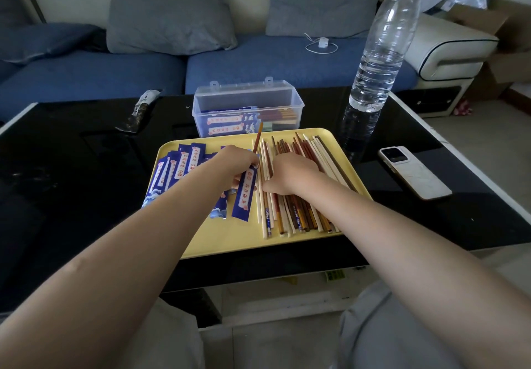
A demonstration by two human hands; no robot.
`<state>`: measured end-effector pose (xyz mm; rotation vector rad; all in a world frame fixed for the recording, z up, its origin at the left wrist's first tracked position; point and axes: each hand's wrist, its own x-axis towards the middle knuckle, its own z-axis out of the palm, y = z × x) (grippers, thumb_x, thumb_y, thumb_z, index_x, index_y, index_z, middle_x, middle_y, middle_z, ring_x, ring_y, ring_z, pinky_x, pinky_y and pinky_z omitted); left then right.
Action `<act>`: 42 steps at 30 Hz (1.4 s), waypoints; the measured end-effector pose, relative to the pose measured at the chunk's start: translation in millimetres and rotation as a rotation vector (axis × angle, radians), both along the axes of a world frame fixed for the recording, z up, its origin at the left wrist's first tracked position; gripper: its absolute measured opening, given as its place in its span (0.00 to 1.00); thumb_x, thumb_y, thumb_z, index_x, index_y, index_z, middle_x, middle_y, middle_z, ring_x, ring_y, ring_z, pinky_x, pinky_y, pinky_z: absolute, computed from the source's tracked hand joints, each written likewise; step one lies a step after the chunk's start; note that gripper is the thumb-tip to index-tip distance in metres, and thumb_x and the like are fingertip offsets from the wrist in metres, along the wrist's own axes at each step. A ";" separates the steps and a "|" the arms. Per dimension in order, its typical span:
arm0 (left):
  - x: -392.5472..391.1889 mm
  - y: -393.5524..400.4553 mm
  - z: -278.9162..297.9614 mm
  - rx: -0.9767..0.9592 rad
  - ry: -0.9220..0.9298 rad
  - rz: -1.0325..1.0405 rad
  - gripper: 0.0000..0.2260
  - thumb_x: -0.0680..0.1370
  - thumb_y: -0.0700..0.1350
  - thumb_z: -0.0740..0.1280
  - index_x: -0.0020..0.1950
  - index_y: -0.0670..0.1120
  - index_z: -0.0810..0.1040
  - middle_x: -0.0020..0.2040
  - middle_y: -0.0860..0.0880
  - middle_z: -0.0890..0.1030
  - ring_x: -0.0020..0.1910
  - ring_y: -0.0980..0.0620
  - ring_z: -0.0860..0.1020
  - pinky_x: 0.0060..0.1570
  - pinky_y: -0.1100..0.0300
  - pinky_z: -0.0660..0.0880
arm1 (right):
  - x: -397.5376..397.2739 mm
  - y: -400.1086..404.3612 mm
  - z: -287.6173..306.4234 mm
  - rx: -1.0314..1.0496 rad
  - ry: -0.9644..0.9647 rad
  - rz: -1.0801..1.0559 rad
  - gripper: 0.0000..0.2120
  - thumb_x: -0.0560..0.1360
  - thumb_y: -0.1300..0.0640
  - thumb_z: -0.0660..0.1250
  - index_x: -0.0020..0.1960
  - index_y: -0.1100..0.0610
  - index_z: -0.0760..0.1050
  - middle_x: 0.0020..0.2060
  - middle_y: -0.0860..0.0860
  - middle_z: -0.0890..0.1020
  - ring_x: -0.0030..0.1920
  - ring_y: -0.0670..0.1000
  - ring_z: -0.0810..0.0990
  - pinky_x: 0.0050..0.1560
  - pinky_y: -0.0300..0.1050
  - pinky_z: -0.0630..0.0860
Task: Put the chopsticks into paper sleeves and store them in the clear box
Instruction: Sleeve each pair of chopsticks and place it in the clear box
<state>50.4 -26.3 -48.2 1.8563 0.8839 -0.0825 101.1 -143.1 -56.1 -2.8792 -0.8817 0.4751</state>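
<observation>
A blue paper sleeve (247, 189) with one chopstick (259, 135) protruding is pinched in the left hand (234, 164) over the yellow tray (230, 239). The right hand (290, 174) is laid on the loose chopsticks (298, 213), its hold unclear. The sleeve is judged light and easily creased, best held near its mouth; the sticks are stiff and best taken mid-length.

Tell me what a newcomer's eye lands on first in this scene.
The flat yellow plastic tray at the centre of the black glass table, with blue printed paper sleeves on its left and loose wooden chopsticks on its right. Over it, the left hand grips one sleeve with a chopstick, and the right hand rests on the chopsticks. Behind stands the clear plastic box.
</observation>
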 end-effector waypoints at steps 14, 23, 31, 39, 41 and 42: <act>-0.2 -0.4 -2.4 -0.093 -0.072 0.051 0.09 0.80 0.46 0.68 0.47 0.45 0.69 0.44 0.44 0.80 0.39 0.50 0.80 0.34 0.58 0.75 | 15.2 -26.8 24.3 0.566 0.188 -0.161 0.05 0.79 0.61 0.64 0.54 0.55 0.74 0.34 0.53 0.82 0.27 0.48 0.79 0.27 0.41 0.72; 2.6 -5.7 1.7 -0.111 -0.146 0.005 0.11 0.79 0.48 0.69 0.55 0.43 0.74 0.47 0.43 0.84 0.44 0.49 0.84 0.46 0.56 0.81 | 24.9 -37.7 45.1 1.129 0.476 -0.210 0.02 0.81 0.63 0.66 0.53 0.58 0.77 0.42 0.56 0.87 0.40 0.55 0.87 0.35 0.40 0.81; -1.2 -11.2 13.2 -0.164 -0.148 -0.151 0.05 0.80 0.40 0.64 0.55 0.43 0.74 0.42 0.46 0.84 0.34 0.49 0.83 0.45 0.56 0.81 | 35.5 -41.8 42.3 1.278 0.310 -0.400 0.16 0.84 0.53 0.60 0.44 0.60 0.79 0.24 0.50 0.73 0.21 0.47 0.68 0.22 0.37 0.63; -3.1 -12.0 15.9 -0.156 -0.097 -0.196 0.06 0.77 0.40 0.62 0.51 0.40 0.73 0.36 0.43 0.79 0.28 0.50 0.74 0.32 0.59 0.74 | 49.9 -49.3 37.6 1.339 0.371 -0.732 0.16 0.86 0.50 0.55 0.45 0.56 0.74 0.27 0.50 0.72 0.23 0.47 0.67 0.24 0.39 0.61; -3.3 -11.9 16.7 -0.172 -0.110 -0.189 0.05 0.76 0.40 0.61 0.50 0.40 0.72 0.35 0.43 0.77 0.27 0.50 0.73 0.30 0.60 0.73 | 51.4 -51.4 36.6 1.344 0.380 -0.774 0.16 0.86 0.50 0.55 0.46 0.56 0.74 0.27 0.50 0.72 0.23 0.47 0.67 0.23 0.38 0.62; -3.4 -11.8 17.0 -0.176 -0.118 -0.181 0.05 0.76 0.40 0.61 0.49 0.39 0.72 0.34 0.44 0.77 0.26 0.50 0.73 0.28 0.61 0.72 | 52.2 -52.1 36.6 1.347 0.384 -0.787 0.16 0.86 0.50 0.55 0.46 0.56 0.74 0.27 0.50 0.72 0.23 0.46 0.67 0.23 0.38 0.62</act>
